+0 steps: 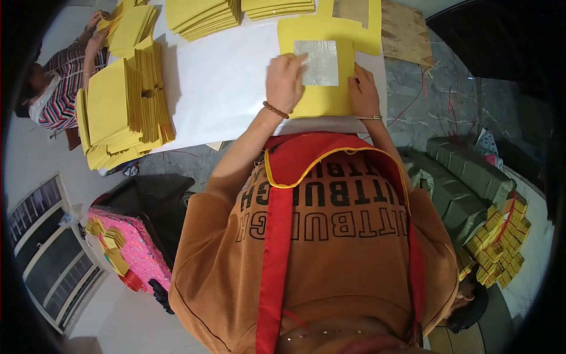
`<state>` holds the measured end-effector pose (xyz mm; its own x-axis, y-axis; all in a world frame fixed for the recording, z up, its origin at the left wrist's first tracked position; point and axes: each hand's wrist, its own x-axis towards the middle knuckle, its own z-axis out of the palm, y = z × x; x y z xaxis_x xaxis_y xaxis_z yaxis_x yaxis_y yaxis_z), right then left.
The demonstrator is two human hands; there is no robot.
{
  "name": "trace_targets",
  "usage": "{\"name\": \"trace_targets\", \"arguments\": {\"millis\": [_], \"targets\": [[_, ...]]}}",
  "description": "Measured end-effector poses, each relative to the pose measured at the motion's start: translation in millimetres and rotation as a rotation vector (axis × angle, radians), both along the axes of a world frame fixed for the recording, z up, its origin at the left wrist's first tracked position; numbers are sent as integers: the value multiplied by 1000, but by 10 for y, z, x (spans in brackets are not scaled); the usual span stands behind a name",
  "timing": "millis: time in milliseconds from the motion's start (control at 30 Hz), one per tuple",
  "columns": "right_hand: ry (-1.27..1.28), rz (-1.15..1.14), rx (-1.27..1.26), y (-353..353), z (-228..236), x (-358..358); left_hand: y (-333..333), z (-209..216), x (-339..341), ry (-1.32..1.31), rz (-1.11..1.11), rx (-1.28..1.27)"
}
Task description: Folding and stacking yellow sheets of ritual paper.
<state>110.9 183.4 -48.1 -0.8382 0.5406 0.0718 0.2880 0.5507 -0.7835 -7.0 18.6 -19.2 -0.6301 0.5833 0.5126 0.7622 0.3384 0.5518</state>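
"Looking into the head view, where do you find the silver square (321, 68)?"

"It lies flat on the yellow sheet (324, 103), in the upper part of it. The sheet itself is near the edge of the white table (224, 76), in front of the person."

"And how is it placed to the fingers?"

"The left hand (285, 82) is at its left side. The index finger reaches over the left edge and touches the surface, as it seems to me; the other fingers are bent. Whether thumb and finger pinch something, I cannot tell."

"What about the right hand (364, 91)?"

"This one is at the right edge of the sheet, apart from the square. Its fingers are bent and close together; if they grip the edge or only rest there, I cannot tell."

"Please, describe also the arms."

"Both come forward from the body with bent elbows. The left hand shows its back, and a brown beaded bracelet (276, 110) is around that wrist. The right forearm rises more steeply, with a thin bracelet (369, 118) on the wrist."
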Motion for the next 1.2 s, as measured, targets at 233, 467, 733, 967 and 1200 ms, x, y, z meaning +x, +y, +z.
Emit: {"name": "trace_targets", "arguments": {"millis": [233,467,733,967,1200], "targets": [[48,-6,12,-70,66,30,78,-167,127,-69,-125,-55],[209,192,169,-352,414,-72,133,-86,121,-705,-100,155],[193,368,25,-596,416,-157,181,26,-73,-1415,-132,546],[334,73,-722,-450,457,-296,227,51,-45,-1454,-14,572],[222,15,-1554,-210,313,-354,317,-15,-20,-1390,34,656]]}}
